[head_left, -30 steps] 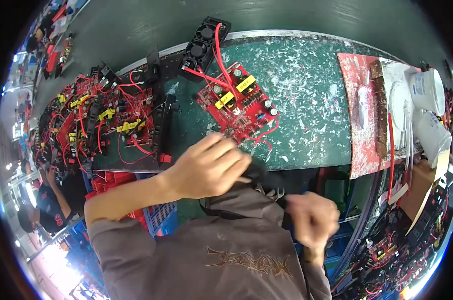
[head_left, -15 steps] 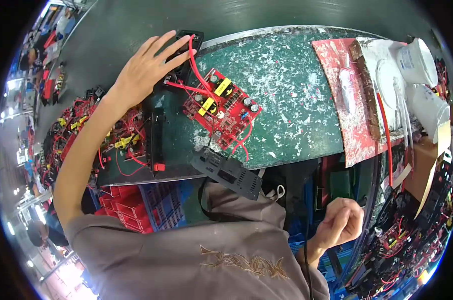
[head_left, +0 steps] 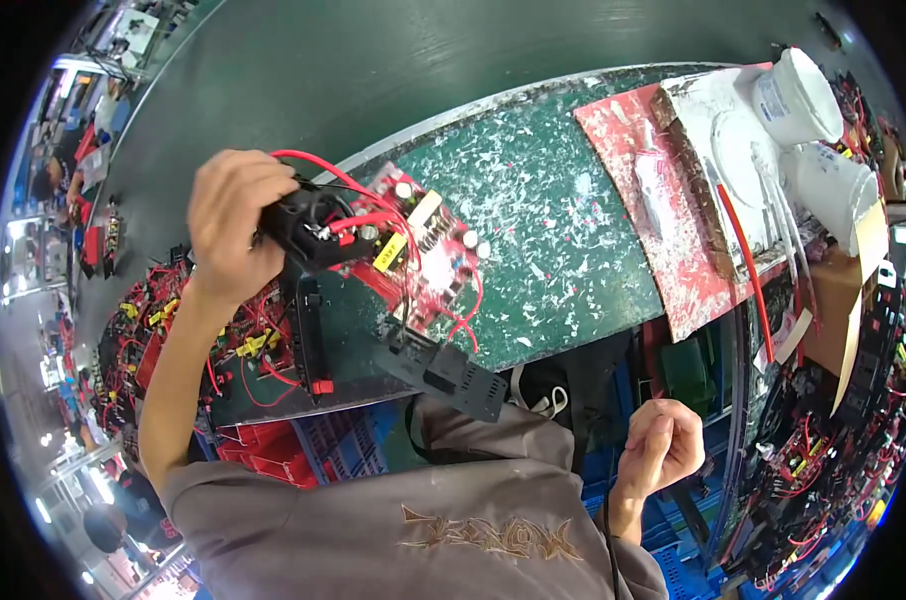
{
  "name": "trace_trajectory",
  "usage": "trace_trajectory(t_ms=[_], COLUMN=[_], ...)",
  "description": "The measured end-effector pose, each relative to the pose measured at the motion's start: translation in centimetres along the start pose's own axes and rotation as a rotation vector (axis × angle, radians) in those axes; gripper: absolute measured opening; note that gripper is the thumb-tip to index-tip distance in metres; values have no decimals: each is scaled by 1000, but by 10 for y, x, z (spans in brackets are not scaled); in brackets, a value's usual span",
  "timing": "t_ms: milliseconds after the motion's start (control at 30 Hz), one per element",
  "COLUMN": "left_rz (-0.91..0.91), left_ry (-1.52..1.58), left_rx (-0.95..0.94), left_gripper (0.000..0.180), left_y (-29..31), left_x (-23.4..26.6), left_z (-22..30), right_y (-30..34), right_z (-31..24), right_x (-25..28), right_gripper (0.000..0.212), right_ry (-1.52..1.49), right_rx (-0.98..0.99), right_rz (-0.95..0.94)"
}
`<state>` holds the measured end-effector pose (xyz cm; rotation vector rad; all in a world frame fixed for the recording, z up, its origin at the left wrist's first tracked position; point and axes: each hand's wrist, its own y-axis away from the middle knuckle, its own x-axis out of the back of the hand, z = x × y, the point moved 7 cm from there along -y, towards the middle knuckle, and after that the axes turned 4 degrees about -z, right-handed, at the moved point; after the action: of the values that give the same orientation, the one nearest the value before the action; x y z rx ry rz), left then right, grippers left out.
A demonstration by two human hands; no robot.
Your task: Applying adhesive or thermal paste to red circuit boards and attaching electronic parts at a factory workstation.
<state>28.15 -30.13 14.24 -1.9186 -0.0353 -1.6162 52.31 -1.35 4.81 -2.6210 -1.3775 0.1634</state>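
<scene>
My left hand (head_left: 235,220) grips a black end panel (head_left: 313,222) with its fingers curled round its left side. Red and black wires run from this panel to a red circuit board (head_left: 428,270) with yellow-wrapped parts and round capacitors; the board looks tilted and slightly blurred. At the board's near side a dark grey vented panel (head_left: 448,375) hangs over the bench edge, joined to it by thin wires. Low on the right, away from the board, my right hand (head_left: 661,445) is closed, fingers pressed together; anything inside it is hidden. A black cable (head_left: 610,540) passes by its wrist.
More wired red boards (head_left: 263,345) are piled at the left beside a black panel (head_left: 306,335). On the right lie a white-smeared red sheet (head_left: 633,190), a white-coated tray (head_left: 708,90) and white buckets (head_left: 798,95). Red bins (head_left: 273,455) sit under the green bench (head_left: 543,310).
My left hand has closed round the black end panel and pulled it nearer and leftward, lifting and tilting the board. My right hand stays closed, with little movement.
</scene>
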Motion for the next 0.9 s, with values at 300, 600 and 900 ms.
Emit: trace_trajectory(t_ms=[300, 600, 900], left_rz=[264, -376, 92], left_ry=[151, 191, 314], left_rx=[582, 255, 588], left_gripper=[32, 38, 25], left_y=[-36, -12, -7], left_x=[78, -16, -63], left_z=[11, 105, 1], right_y=[-8, -2, -1], right_z=[0, 6, 12], right_x=[3, 17, 7], right_gripper=[17, 18, 17], right_ry=[-52, -81, -104], right_rx=[31, -9, -27], right_rz=[-55, -38, -100])
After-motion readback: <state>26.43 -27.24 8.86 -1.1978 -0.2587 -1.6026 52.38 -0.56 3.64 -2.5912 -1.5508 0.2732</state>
